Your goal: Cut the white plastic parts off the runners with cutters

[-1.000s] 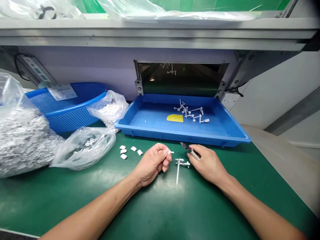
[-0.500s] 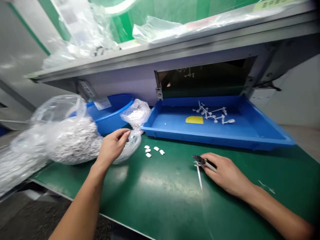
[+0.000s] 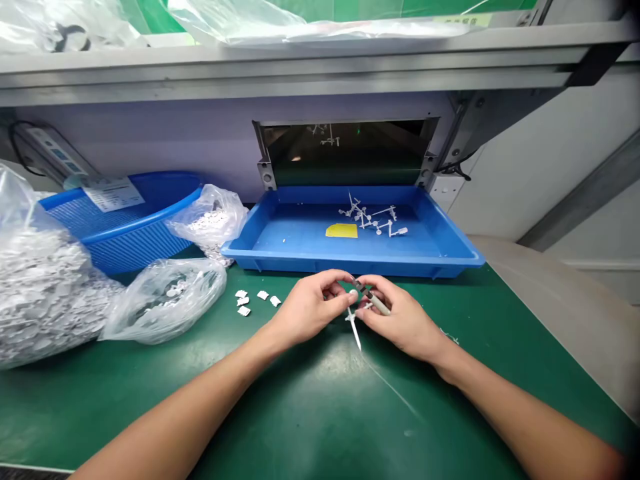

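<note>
Near the middle of the green worktop, my left hand (image 3: 310, 310) and my right hand (image 3: 403, 320) are close together. The left fingers pinch the top of a white plastic sprue (image 3: 355, 331), whose long pointed stem hangs down toward the worktop. Closed in my right hand is a pair of side cutters (image 3: 377, 304), its dark jaws up against the sprue by my left fingertips. The exact contact between jaws and plastic is hidden by my fingers. Several small white plastic pieces (image 3: 243, 301) lie on the worktop left of my left hand.
Behind my hands, a blue tray (image 3: 320, 259) holds white sprues (image 3: 367, 217) and a yellow label. An open clear bag (image 3: 167, 303), a big filled bag (image 3: 45, 293), a smaller bag (image 3: 213, 220) and a blue basket (image 3: 135, 237) stand left. A metal shelf (image 3: 280, 73) overhangs the back.
My left hand has moved right, from near the open bag to the sprue, and now pinches it. My right hand still holds the side cutters and sprue end; the view has turned right.
</note>
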Action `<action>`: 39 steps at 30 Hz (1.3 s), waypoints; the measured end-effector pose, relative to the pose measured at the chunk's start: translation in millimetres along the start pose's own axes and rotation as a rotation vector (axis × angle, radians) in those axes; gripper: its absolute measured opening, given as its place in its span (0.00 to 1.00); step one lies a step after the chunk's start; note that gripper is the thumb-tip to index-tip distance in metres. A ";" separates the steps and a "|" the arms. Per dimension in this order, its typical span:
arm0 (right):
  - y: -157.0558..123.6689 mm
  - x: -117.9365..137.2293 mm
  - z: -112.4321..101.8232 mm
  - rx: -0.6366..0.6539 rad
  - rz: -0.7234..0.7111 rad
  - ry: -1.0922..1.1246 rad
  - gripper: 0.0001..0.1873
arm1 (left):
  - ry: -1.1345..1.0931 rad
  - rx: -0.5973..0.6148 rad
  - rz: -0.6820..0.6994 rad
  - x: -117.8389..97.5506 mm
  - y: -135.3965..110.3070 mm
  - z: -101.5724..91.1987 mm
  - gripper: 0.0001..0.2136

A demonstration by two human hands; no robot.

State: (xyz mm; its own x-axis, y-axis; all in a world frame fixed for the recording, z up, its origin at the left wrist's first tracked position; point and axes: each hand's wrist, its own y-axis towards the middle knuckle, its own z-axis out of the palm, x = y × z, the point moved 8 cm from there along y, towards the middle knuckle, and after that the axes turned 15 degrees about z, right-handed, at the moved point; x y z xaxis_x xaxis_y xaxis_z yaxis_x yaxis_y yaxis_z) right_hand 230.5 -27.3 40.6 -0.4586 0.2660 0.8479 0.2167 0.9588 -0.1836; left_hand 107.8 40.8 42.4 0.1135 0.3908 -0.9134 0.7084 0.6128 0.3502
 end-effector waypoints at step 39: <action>-5.2 4.9 5.2 -0.202 -0.240 -0.423 0.14 | -1.281 -0.294 -0.385 34.3 -26.4 31.9 0.07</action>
State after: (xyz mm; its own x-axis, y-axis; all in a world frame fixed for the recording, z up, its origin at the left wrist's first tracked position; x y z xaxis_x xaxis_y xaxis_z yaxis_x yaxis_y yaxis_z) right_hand 222.6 -30.5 43.1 -0.8145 0.0985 0.5718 0.2056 0.9705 0.1258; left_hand 115.2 16.1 -4.8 0.6178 -0.6404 -0.4562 0.6870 0.7219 -0.0829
